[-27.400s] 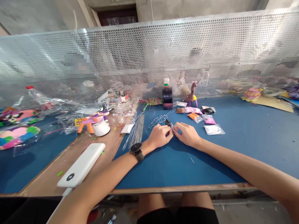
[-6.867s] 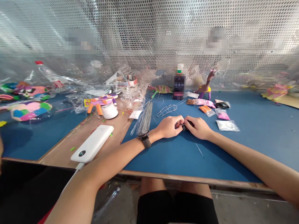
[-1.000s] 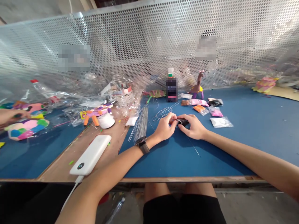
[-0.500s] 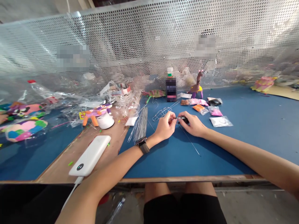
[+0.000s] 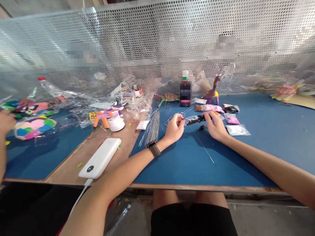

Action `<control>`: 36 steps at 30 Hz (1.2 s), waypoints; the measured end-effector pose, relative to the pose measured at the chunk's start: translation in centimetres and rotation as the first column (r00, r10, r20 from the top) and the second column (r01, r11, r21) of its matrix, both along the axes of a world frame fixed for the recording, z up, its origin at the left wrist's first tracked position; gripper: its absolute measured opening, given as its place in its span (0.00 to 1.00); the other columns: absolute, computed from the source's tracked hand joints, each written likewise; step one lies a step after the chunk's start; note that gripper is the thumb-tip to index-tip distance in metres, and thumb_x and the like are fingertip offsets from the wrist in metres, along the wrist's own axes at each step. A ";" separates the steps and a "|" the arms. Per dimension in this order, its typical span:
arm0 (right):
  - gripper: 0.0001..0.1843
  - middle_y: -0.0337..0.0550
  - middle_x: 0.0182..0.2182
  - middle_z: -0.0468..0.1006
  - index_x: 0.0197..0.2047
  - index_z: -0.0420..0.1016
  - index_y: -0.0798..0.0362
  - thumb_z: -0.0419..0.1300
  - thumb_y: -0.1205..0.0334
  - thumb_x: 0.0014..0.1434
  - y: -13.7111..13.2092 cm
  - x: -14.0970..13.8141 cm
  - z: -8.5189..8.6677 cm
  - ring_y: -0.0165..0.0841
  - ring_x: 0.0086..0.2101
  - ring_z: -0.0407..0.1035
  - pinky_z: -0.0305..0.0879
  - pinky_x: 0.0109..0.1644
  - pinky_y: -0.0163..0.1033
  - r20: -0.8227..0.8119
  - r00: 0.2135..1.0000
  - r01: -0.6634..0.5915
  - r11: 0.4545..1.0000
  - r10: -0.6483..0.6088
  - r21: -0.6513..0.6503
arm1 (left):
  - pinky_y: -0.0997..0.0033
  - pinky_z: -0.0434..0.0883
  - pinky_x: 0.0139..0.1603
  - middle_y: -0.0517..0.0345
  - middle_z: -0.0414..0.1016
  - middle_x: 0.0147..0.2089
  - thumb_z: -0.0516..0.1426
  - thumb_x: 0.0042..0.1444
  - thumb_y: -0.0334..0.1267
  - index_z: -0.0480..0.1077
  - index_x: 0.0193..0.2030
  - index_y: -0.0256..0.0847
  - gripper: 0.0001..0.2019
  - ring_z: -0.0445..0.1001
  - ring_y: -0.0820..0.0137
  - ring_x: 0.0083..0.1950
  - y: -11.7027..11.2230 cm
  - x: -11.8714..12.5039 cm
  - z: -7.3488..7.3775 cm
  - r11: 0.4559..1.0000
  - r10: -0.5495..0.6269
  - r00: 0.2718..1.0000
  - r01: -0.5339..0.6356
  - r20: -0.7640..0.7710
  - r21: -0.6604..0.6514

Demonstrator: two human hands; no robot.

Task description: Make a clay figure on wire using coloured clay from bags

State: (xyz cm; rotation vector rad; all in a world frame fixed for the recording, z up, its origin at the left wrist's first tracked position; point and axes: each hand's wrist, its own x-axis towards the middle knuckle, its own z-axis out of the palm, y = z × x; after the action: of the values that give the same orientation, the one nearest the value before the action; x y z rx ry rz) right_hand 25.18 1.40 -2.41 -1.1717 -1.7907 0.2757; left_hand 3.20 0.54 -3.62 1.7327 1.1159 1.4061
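Note:
A clear plastic bag with soft black clay (image 5: 195, 121) stretches between my two hands above the blue table. My left hand (image 5: 175, 127), with a dark watch on the wrist, pinches the bag's left end, where a small dark bit shows at the fingertips. My right hand (image 5: 215, 124) is closed on the black clay at the other end. A small black lump (image 5: 201, 127) lies just below it on the table. Behind my left hand is a bent wire frame (image 5: 169, 118), partly hidden. One thin wire (image 5: 203, 146) lies in front of my hands.
A bundle of straight wires (image 5: 153, 126) lies left of my hands. Packets of pink clay (image 5: 231, 118) and white clay (image 5: 238, 130) lie right. A dark bottle (image 5: 185, 93) and a brown long-necked figure (image 5: 214, 90) stand behind. A white power bank (image 5: 100, 157) lies left; another person's hand (image 5: 7, 122) is far left.
My right hand has moved right, away from my left, drawing the black clay out into a long strip. A black lump now shows on the table. Another person's hand has appeared far left.

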 end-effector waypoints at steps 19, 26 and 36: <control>0.31 0.43 0.25 0.76 0.28 0.65 0.49 0.48 0.32 0.70 1.4 1.2 0.9 0.33 0.22 0.66 0.61 0.27 0.39 -0.122 0.992 -0.045 0.983 0.023 -0.179 | 0.76 0.68 0.33 0.63 0.67 0.32 0.59 0.65 0.37 0.64 0.40 0.41 0.06 0.70 0.74 0.32 0.2 -0.2 -0.2 0.996 -0.061 0.995 0.065 0.081 -0.056; 0.29 0.34 0.19 0.72 0.35 0.70 0.50 0.70 0.33 0.52 1.2 0.0 0.4 0.24 0.15 0.55 0.47 0.17 0.32 -0.594 0.802 -0.359 0.847 0.065 -0.392 | 0.76 0.68 0.29 0.63 0.68 0.32 0.59 0.65 0.38 0.64 0.41 0.42 0.07 0.69 0.75 0.29 -0.1 -0.1 0.1 0.991 -0.097 0.988 0.107 0.120 -0.075; 0.32 0.29 0.14 0.45 0.19 0.47 0.47 0.61 0.39 0.60 1.6 -0.3 0.0 0.24 0.16 0.40 0.38 0.17 0.34 -0.705 0.706 -0.349 0.836 -0.063 -0.424 | 0.76 0.71 0.30 0.62 0.68 0.31 0.60 0.64 0.43 0.63 0.40 0.42 0.10 0.69 0.74 0.30 -0.3 0.1 0.1 0.990 -0.110 0.987 0.119 0.120 -0.074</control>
State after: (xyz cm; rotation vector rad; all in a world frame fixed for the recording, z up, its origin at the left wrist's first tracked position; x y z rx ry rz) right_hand 24.91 3.02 -2.43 -1.0665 -1.1262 1.2261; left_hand 3.26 0.21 -3.56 1.6111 0.9817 1.3537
